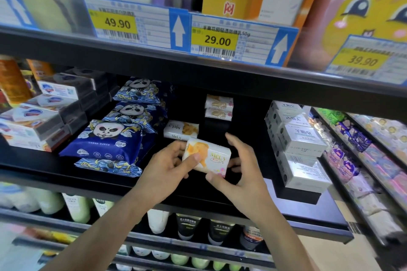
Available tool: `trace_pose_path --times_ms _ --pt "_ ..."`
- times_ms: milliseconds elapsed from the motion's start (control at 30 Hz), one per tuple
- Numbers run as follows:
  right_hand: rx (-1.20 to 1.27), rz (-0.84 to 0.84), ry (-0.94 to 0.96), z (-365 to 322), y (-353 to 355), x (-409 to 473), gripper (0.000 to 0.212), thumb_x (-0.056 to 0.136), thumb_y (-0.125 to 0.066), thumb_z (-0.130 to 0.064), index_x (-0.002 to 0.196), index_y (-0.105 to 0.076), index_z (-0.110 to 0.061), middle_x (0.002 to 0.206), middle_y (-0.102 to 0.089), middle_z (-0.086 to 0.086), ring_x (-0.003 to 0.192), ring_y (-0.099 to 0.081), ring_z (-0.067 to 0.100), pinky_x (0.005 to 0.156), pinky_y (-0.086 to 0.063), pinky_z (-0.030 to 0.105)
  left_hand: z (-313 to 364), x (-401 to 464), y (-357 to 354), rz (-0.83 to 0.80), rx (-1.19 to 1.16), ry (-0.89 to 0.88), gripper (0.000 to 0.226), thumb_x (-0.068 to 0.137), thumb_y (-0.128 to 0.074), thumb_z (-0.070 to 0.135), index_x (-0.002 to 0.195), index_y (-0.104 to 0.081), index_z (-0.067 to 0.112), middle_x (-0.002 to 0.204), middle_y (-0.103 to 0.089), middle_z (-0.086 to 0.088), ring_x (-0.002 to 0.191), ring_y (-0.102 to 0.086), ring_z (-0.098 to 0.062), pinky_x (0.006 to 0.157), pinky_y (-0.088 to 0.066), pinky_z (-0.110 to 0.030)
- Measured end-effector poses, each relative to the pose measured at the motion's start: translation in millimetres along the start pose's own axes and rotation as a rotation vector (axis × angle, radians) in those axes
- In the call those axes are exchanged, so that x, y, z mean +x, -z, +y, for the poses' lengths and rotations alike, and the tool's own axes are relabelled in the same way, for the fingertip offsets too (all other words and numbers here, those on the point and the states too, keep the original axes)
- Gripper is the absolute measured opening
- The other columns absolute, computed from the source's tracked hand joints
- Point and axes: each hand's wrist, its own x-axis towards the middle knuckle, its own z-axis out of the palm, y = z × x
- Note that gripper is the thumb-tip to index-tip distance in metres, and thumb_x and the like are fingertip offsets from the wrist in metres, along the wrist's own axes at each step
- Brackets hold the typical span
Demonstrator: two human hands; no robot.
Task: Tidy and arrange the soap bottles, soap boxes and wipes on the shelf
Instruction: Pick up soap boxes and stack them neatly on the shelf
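I have a white-and-orange MeLy soap bar (207,156) held between both hands just above the front of the black shelf (66,174), tilted with its printed face toward me. My left hand (167,167) grips its left end, thumb curled onto the front face and the fingers (176,146) wrapped behind. My right hand (240,171) pinches the lower right corner with the thumb, while its other fingers are spread loosely apart behind and to the right of the bar; two fingertips show under its right end.

Just behind the held bar, a second MeLy bar (181,130) lies flat on the shelf, its label upside down from my view. Further back, two more MeLy bars (219,108) sit stacked one on the other.

To the left of these, blue panda wipes packs (114,136) are piled in a row running front to back, the front one resting on another pack. Left of those stand stacks of white soap boxes (33,121) with blue logos. On the right, white boxes (297,136) are stacked in a column near the shelf's right end.

Above, yellow price tags (214,39) reading 49.90, 29.00 and 39.90 hang on the upper shelf edge. Below, bottles and tubes (189,226) line the lower shelf.
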Motion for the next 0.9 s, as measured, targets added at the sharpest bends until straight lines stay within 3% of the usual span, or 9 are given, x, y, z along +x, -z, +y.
trace_pose_path --times_ms 100,267,533,600,700,833,900 --pt "-0.038 0.005 0.050 1 -1 1 0.081 0.081 -0.088 -0.018 0.144 -0.048 -0.050 0.144 -0.037 -0.031 0.116 -0.054 0.003 0.094 -0.041 0.008 1 0 1 0.013 -0.023 0.007 0.041 0.085 -0.065 0.055 0.112 -0.069 0.025 0.099 -0.078 0.004 0.066 -0.062 -0.007 0.069 -0.054 -0.022" --pt "-0.079 0.024 0.075 1 -1 2 0.080 0.079 -0.090 -0.021 0.143 -0.051 -0.048 0.143 -0.037 -0.028 0.118 -0.053 0.006 0.094 -0.040 0.008 5 1 2 0.037 -0.049 0.028 0.037 0.087 -0.064 0.052 0.105 -0.071 0.021 0.086 -0.077 0.005 0.058 -0.056 -0.007 0.066 -0.050 -0.016" --pt "-0.091 0.023 0.082 1 -3 0 0.067 0.086 -0.085 -0.021 0.144 -0.055 -0.038 0.132 -0.050 -0.023 0.119 -0.052 0.004 0.093 -0.039 0.007 0 3 2 0.060 0.005 0.023 0.045 0.090 -0.061 0.074 0.091 -0.072 0.030 0.082 -0.075 -0.002 0.062 -0.062 -0.014 0.077 -0.052 -0.035" --pt "-0.047 0.054 0.058 4 -3 2 0.064 0.088 -0.083 -0.021 0.144 -0.056 -0.036 0.130 -0.052 -0.023 0.118 -0.054 0.003 0.091 -0.044 0.011 0 2 2 0.072 0.018 0.009 0.045 0.097 -0.051 0.070 0.087 -0.072 0.032 0.078 -0.073 -0.004 0.064 -0.064 -0.015 0.074 -0.051 -0.034" --pt "0.057 0.134 -0.035 7 1 6 0.059 0.090 -0.081 -0.023 0.141 -0.055 -0.038 0.128 -0.055 -0.021 0.114 -0.060 0.003 0.093 -0.052 0.019 4 -2 1 0.067 0.053 -0.012 0.041 0.100 -0.053 0.056 0.079 -0.072 0.027 0.073 -0.072 -0.005 0.063 -0.064 -0.015 0.071 -0.049 -0.027" --pt "0.036 0.101 -0.083 4 7 18 0.059 0.092 -0.079 -0.025 0.143 -0.053 -0.038 0.128 -0.054 -0.020 0.112 -0.058 -0.006 0.092 -0.049 0.010 3 -7 0 -0.026 0.242 -0.086 0.036 0.098 -0.060 0.048 0.079 -0.069 0.019 0.069 -0.067 -0.003 0.067 -0.063 -0.022 0.069 -0.051 -0.038" --pt "-0.013 0.046 -0.074 -1 6 29 0.061 0.090 -0.080 -0.025 0.145 -0.054 -0.036 0.127 -0.056 -0.017 0.108 -0.058 -0.008 0.088 -0.047 0.007 0 -9 0 -0.057 0.354 -0.117 0.041 0.097 -0.061 0.044 0.072 -0.063 0.012 0.061 -0.058 -0.004 0.059 -0.054 -0.019 0.062 -0.044 -0.034"
